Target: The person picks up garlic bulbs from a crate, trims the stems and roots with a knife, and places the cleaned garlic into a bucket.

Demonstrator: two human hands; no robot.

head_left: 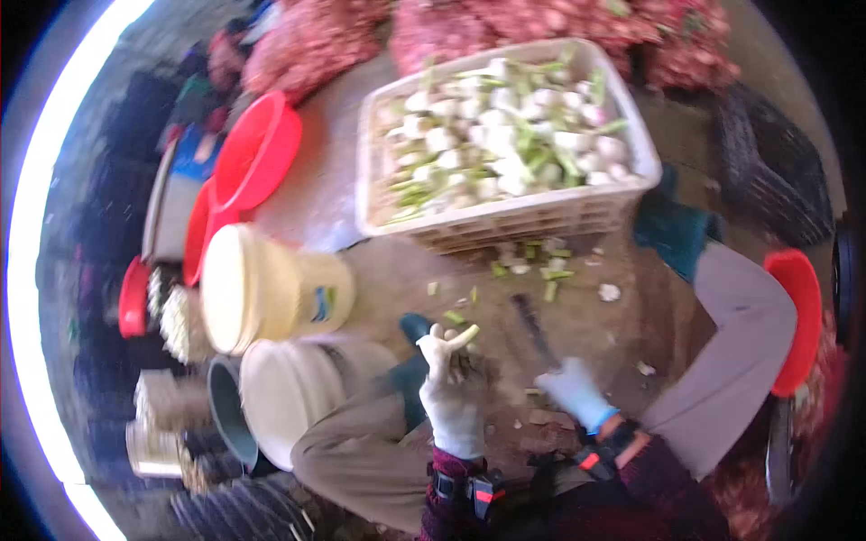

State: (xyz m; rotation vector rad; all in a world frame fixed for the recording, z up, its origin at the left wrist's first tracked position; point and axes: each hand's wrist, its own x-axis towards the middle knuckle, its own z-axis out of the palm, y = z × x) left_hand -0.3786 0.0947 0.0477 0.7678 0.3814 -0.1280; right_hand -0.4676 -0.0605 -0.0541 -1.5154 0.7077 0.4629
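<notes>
My left hand [451, 397], in a pale glove, is closed on a garlic bulb with a green stem [465, 339] that points up and to the right. To its right, my right hand [577, 393], also gloved and blurred, grips a knife [534, 326] whose dark blade points up and to the left. The blade and the stem are apart. Beyond both hands stands a white plastic crate [532, 209] heaped with garlic bulbs [496, 135] and green stems. Cut stem pieces [552, 275] lie on the floor before the crate.
Two lidded buckets [289, 288], [289, 397] stand at the left. Behind them are red basins [257, 153]. Red mesh sacks [316, 45] line the back. A black crate [774, 167] and a red basin [796, 320] are at the right, past my bent leg.
</notes>
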